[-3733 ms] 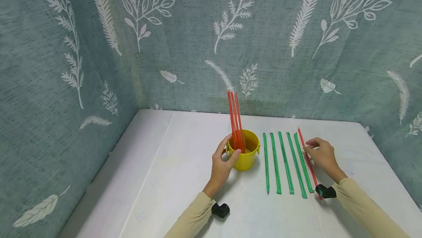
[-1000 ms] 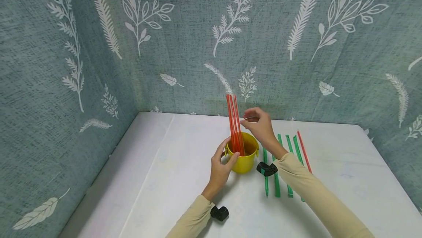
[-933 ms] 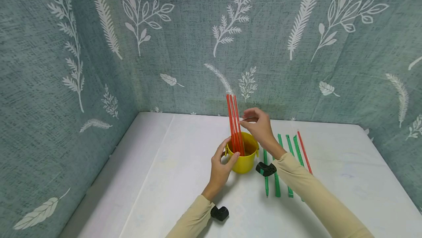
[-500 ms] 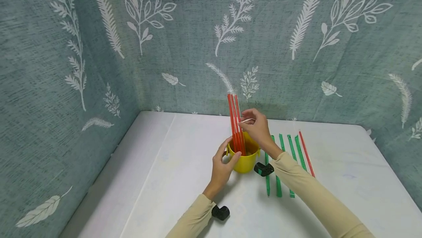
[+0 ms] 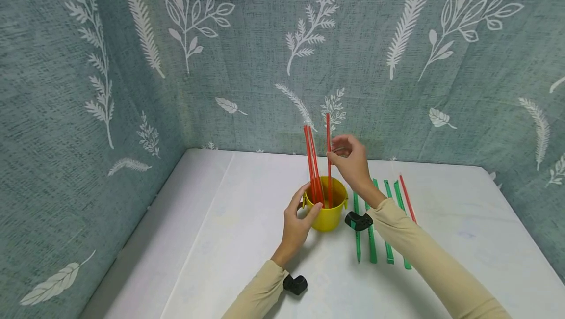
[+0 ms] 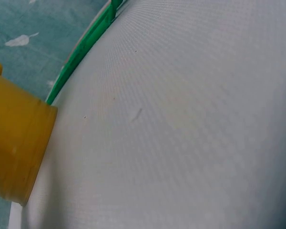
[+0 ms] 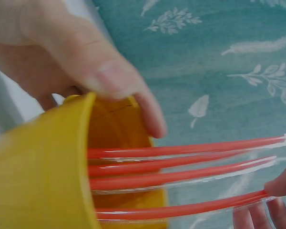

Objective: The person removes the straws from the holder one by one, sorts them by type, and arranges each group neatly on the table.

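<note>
A yellow bucket (image 5: 327, 220) with small side lugs stands on the white table. My left hand (image 5: 296, 228) grips its left side, thumb at the front of the rim; the right wrist view shows this hand (image 7: 81, 52) at the rim. Several red straws (image 5: 312, 162) in clear wrappers lean inside. My right hand (image 5: 350, 162) pinches another red straw (image 5: 328, 130) by its upper part, upright and apart from the rest, its lower end inside the bucket. In the right wrist view that straw (image 7: 190, 210) runs from the fingertips into the bucket.
Several long green-wrapped sticks (image 5: 358, 245) lie side by side right of the bucket, partly under the right forearm. A red straw (image 5: 407, 197) lies beyond them. Patterned green cloth (image 5: 265, 64) stands behind the white table (image 5: 229, 240).
My right hand has come from the red straw lying at the right to the bucket, and has drawn one red straw away from the bunch, upward and rightward. My left hand stays on the bucket.
</note>
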Action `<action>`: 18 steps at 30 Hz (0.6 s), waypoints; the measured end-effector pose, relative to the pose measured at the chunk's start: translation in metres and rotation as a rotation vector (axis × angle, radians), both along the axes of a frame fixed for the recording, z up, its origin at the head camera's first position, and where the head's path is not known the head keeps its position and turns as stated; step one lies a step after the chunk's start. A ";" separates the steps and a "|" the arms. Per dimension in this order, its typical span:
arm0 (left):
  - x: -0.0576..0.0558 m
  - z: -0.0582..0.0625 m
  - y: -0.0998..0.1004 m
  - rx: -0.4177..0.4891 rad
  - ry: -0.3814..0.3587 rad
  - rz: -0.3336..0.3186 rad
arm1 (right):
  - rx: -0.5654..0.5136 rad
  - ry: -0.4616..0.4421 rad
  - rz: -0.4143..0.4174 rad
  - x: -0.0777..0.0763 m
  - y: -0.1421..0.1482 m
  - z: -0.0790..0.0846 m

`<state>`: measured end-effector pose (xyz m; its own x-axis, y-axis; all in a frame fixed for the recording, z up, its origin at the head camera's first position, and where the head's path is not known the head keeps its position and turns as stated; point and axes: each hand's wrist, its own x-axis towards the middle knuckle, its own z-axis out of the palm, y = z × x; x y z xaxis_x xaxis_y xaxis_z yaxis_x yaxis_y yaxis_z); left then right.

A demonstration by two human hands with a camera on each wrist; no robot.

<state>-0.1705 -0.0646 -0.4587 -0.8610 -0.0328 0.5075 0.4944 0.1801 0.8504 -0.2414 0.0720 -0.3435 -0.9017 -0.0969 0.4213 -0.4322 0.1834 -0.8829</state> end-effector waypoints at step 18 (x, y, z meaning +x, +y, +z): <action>0.001 0.001 0.002 0.028 0.014 -0.015 | -0.181 0.214 -0.069 0.013 0.027 0.053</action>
<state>-0.1692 -0.0626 -0.4580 -0.8541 -0.0344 0.5190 0.5091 0.1489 0.8477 -0.2283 0.0985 -0.2904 -0.7921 0.0557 0.6079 -0.6045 0.0666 -0.7938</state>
